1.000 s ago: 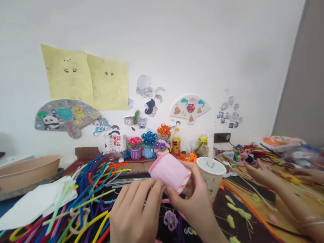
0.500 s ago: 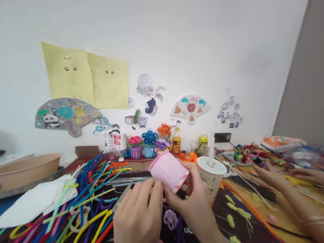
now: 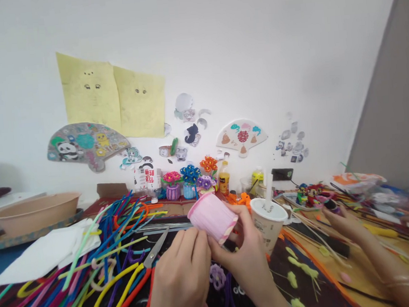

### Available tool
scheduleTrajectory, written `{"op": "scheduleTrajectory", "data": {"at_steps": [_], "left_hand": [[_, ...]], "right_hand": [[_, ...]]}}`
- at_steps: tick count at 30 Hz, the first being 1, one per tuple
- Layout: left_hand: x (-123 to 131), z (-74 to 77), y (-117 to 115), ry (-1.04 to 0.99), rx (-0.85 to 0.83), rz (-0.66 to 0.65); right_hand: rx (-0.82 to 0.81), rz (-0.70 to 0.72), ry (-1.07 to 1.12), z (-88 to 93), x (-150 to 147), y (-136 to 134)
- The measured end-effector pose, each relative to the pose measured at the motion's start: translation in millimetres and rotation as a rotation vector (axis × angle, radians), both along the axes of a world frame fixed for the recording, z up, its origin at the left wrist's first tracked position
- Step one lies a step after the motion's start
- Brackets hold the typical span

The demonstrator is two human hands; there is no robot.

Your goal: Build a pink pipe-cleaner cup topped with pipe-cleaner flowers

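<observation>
A pink pot [image 3: 212,217], its side covered in lengthwise strips like pipe cleaners, is tilted in the middle of the view. My right hand [image 3: 245,250] grips it from the right and below, thumb on the near edge. My left hand [image 3: 181,275] is closed in a pinch, with its fingertips against the pot's lower left side; what they pinch is hidden. Beside my left hand lie scissors [image 3: 156,250] with blades pointing away. Below the pot, a purple flower [image 3: 217,276] of fuzzy stems rests on the dark surface.
Loose coloured pipe cleaners [image 3: 75,279] and white sheets [image 3: 43,251] spread on the left. A lidded drink cup [image 3: 270,224] with a straw stands just right of my right hand. Flower pots [image 3: 189,188] line the wall. Another person's arm [image 3: 371,253] reaches in at right.
My left hand has shifted slightly right along the pot's edge, and more of the scissors shows. The view has drifted a little. The pot stays in my right hand.
</observation>
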State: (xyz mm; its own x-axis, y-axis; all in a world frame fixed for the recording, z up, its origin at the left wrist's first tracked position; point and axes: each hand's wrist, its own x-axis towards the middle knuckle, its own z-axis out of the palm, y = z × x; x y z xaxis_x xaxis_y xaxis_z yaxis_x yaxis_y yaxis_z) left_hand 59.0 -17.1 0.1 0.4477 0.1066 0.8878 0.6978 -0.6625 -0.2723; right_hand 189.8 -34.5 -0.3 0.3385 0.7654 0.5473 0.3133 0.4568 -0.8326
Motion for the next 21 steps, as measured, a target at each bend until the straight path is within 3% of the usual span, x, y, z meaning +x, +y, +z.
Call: {"op": "scheduleTrajectory", "data": {"at_steps": [7,17,21], "left_hand": [[3,2.6,-1,-0.059,0.054,-0.020],[5,-5.7,1,-0.011,0.067,0.001],[-6,1.0,6,-0.179,0.054,0.015]], "right_hand": [[0.004,0.067,0.028,2.0,1,-1],[-0.011,0.015,0.024,1.9,3,-2],[-0.034,0.015,0.035,1.5,4,-1]]}}
